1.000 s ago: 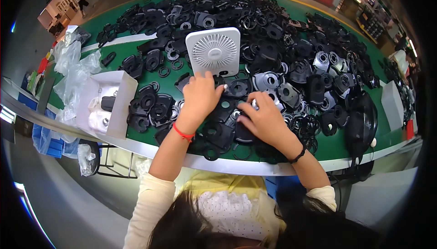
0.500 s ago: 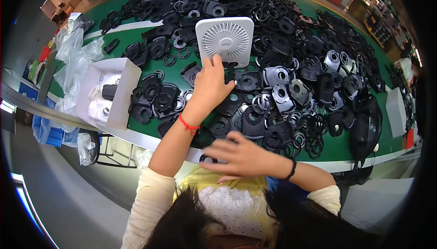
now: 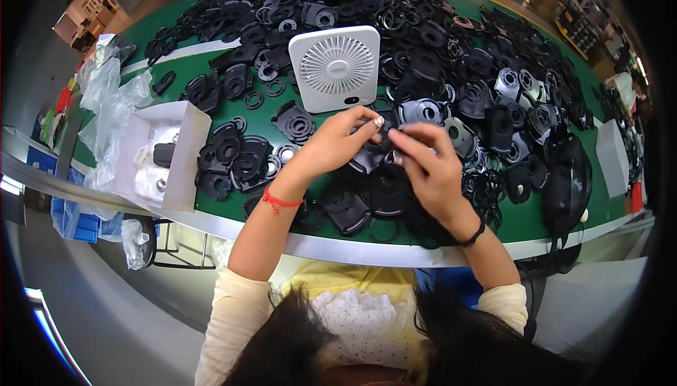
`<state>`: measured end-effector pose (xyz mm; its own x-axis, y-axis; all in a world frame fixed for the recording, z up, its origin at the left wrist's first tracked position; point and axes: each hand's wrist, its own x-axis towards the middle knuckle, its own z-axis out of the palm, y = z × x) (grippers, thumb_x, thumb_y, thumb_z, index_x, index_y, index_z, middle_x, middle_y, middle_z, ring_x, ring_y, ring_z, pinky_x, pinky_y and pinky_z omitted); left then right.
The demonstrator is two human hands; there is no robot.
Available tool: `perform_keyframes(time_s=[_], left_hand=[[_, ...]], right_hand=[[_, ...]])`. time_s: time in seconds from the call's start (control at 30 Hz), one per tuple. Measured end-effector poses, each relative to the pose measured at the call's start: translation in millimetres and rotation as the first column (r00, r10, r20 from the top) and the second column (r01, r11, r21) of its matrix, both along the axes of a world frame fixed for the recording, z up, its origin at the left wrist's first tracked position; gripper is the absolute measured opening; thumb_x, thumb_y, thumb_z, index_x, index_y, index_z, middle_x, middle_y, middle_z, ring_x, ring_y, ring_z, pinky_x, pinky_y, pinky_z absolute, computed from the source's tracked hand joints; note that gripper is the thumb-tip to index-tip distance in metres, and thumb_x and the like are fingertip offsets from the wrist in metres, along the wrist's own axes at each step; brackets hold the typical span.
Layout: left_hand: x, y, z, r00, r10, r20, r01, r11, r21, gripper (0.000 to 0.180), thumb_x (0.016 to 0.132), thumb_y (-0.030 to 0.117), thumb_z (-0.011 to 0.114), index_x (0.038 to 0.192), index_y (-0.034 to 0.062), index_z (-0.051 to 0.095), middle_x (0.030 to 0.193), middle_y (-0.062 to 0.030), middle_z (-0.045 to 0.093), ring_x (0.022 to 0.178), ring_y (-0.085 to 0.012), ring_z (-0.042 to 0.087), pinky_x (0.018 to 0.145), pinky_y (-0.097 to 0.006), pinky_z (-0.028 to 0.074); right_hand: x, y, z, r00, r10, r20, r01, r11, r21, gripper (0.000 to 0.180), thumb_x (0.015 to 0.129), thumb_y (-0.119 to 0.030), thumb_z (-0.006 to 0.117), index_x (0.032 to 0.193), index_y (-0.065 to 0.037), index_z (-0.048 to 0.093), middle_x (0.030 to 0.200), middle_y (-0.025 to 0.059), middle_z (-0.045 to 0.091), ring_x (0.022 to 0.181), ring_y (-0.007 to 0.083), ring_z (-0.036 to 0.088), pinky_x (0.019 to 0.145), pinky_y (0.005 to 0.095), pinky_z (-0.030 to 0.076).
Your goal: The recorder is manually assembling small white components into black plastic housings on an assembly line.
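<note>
My left hand (image 3: pixel 338 143), with a red string bracelet at its wrist, is closed in a pinch in front of the white fan. Between its thumb and fingers is a small dark part (image 3: pixel 383 131), mostly hidden; it looks like a piece of black plastic. Close on its right, my right hand (image 3: pixel 434 174), with a black band at the wrist, reaches its fingertips to the same part. Motion smears those fingers, so their grip is unclear. Black plastic housings (image 3: pixel 345 211) with round openings lie under and around both hands.
A square white fan (image 3: pixel 335 69) stands upright beyond my hands. Heaped black plates and rings (image 3: pixel 423 33) cover much of the green table (image 3: pixel 271 107). At the left are a white open box (image 3: pixel 194 153) and clear plastic bags (image 3: pixel 109 104). A black bag (image 3: pixel 568 188) lies at the right.
My right hand has risen from the table's front edge to meet my left. The left has come down from the fan's base, slightly to the right. Black housings near the front edge have shifted.
</note>
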<state>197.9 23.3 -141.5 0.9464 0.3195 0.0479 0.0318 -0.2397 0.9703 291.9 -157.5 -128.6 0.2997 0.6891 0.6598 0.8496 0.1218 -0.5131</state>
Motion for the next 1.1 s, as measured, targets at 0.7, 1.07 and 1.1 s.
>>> perform_keyframes(time_s=[0.7,1.07,1.1], left_hand=[[10.6,-3.3,-2.3,0.954,0.283,0.099,-0.251,0.933,-0.257,0.03,0.09,0.007,0.059,0.118,-0.0018,0.051,0.103,-0.0109,0.065,0.088,-0.0119,0.062,0.076,-0.025,0.052],[10.5,-13.2,-4.5,0.997,0.033,-0.074,-0.068,0.828,-0.557,0.03,0.099,0.026,0.042,0.12,0.0072,0.053,0.101,-0.0042,0.065,0.086,-0.0099,0.063,0.072,-0.022,0.05],[11.2,-16.8,-2.3,0.997,0.031,-0.074,-0.067,0.827,-0.558,0.03,0.099,0.026,0.042,0.12,0.0072,0.053,0.101,-0.0042,0.065,0.086,-0.0099,0.063,0.072,-0.022,0.05]], right_hand=[[33.1,-8.2,-15.4,0.966,0.149,0.214,-0.03,0.88,-0.474,0.054,0.073,-0.028,0.077,0.119,-0.008,0.059,0.11,0.0105,0.054,0.104,0.0294,0.048,0.091,0.0388,0.04],[31.1,2.3,-7.8,0.917,0.04,-0.397,0.0,0.995,0.102,0.042,0.069,-0.011,0.081,0.102,-0.002,0.058,0.103,0.0096,0.055,0.092,0.019,0.059,0.076,0.0286,0.049],[29.3,2.9,-9.4,0.886,0.105,-0.452,-0.02,0.982,0.19,0.045,0.066,-0.011,0.083,0.102,-0.002,0.057,0.102,0.0097,0.056,0.095,0.0193,0.06,0.077,0.0281,0.049]])
